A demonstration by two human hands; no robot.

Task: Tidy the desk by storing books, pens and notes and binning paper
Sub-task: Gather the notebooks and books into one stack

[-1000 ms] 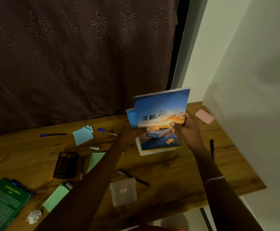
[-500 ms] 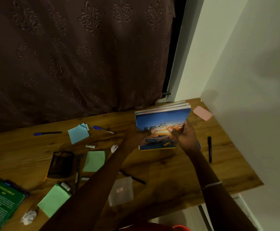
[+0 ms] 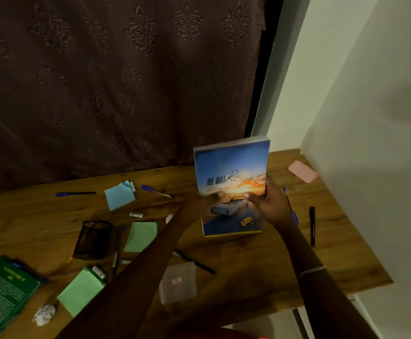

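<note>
Both hands' grip has stood the book upright again.

Both forearms are bare, with no sleeves in view up to the bottom edge of the picture. The right wrist wears a thin silver chain bracelet, at about 4 o'clock in the view. A strip of red-orange clothing shows at 6 o'clock, between the arms.
</note>
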